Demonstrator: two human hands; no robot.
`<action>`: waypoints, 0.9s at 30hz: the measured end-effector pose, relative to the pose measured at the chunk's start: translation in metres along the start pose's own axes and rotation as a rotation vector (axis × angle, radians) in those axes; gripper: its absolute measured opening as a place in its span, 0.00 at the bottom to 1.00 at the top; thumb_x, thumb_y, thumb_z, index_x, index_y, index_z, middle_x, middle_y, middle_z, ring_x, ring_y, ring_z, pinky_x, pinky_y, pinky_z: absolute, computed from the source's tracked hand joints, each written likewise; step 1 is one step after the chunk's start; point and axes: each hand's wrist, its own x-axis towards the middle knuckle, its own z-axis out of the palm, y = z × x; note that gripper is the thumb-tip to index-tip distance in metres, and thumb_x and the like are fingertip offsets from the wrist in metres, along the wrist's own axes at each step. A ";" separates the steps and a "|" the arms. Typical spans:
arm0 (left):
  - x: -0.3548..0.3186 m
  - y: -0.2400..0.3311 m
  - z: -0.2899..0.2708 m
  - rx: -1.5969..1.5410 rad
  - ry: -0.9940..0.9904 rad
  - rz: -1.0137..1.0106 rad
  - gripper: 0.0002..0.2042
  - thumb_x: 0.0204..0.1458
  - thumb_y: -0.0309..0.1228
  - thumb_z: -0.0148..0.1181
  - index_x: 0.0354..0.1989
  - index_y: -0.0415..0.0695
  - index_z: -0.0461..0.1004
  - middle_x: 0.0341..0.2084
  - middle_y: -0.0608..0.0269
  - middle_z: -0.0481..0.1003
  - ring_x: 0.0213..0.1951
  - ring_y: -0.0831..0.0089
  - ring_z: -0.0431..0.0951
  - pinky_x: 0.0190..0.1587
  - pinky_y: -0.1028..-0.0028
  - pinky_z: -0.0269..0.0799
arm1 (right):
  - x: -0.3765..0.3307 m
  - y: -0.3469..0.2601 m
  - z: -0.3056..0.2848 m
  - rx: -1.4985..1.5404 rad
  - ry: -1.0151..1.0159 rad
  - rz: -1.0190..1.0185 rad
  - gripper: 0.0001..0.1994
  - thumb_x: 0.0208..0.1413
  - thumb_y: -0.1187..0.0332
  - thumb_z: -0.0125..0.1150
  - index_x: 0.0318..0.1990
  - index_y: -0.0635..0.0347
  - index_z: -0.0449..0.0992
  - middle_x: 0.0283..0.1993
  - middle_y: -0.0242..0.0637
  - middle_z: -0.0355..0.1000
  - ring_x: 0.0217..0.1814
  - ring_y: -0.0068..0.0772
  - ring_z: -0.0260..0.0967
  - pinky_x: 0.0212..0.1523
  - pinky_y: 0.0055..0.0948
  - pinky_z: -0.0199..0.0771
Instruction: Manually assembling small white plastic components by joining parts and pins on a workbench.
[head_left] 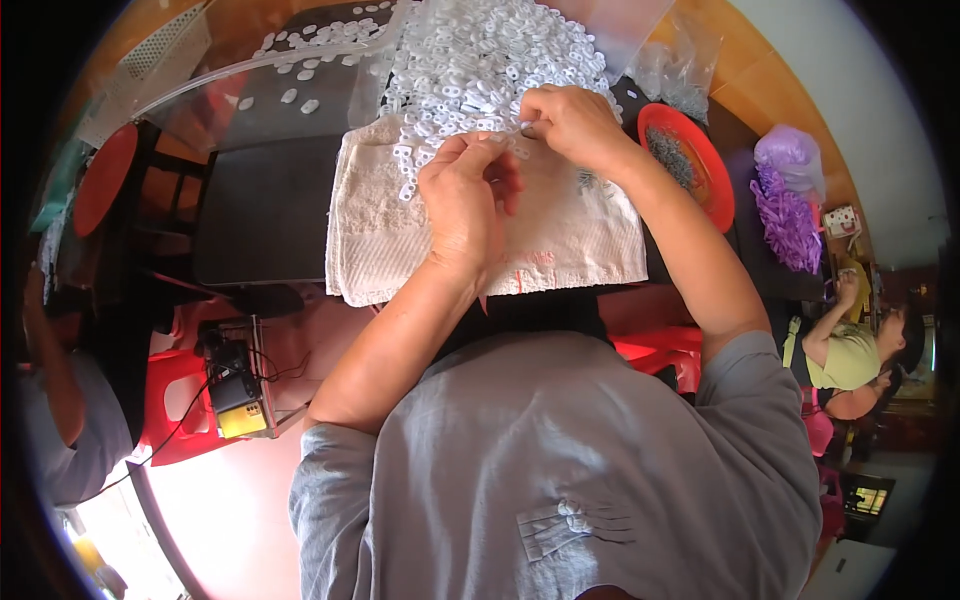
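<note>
White plastic loops (490,60) lie heaped at the far edge of my cream towel (560,240) on the tabletop (270,200). My right hand (570,125) pinches one small piece at the heap's near edge; my left hand (465,200) curls shut around another. Judging by the large heap and the few loops scattered beyond it, most remains.

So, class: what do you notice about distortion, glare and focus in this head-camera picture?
Head view: the fisheye bends the table edge near the dark round rim; the heap of white plastic pieces is washed out by bright light; the left hand and right hand over the towel are fairly sharp; the rim areas look soft.
</note>
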 end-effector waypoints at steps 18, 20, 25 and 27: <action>0.002 -0.003 0.000 -0.012 -0.001 -0.016 0.05 0.53 0.27 0.54 0.33 0.39 0.71 0.21 0.61 0.72 0.19 0.73 0.71 0.19 0.75 0.63 | -0.028 -0.021 -0.022 0.059 -0.035 -0.193 0.10 0.45 0.76 0.56 0.38 0.59 0.73 0.30 0.39 0.72 0.35 0.47 0.72 0.34 0.38 0.69; 0.001 -0.001 0.003 -0.044 0.048 0.009 0.03 0.51 0.25 0.54 0.29 0.40 0.69 0.19 0.62 0.71 0.15 0.74 0.69 0.15 0.77 0.58 | -0.032 -0.019 -0.030 0.106 0.080 -0.097 0.10 0.47 0.75 0.57 0.39 0.59 0.73 0.30 0.39 0.71 0.35 0.47 0.72 0.35 0.39 0.69; 0.001 -0.002 0.004 -0.001 0.055 0.007 0.03 0.52 0.26 0.54 0.30 0.39 0.69 0.19 0.61 0.71 0.16 0.73 0.69 0.16 0.76 0.59 | -0.042 -0.007 -0.019 0.017 0.094 -0.056 0.05 0.49 0.70 0.59 0.33 0.60 0.74 0.30 0.41 0.72 0.33 0.46 0.72 0.33 0.42 0.69; 0.002 -0.002 0.003 0.016 0.062 0.016 0.03 0.52 0.26 0.54 0.30 0.39 0.70 0.19 0.61 0.72 0.16 0.73 0.69 0.16 0.76 0.59 | -0.041 -0.020 -0.014 -0.130 -0.050 0.018 0.06 0.49 0.70 0.55 0.32 0.61 0.76 0.35 0.42 0.75 0.38 0.48 0.74 0.38 0.44 0.73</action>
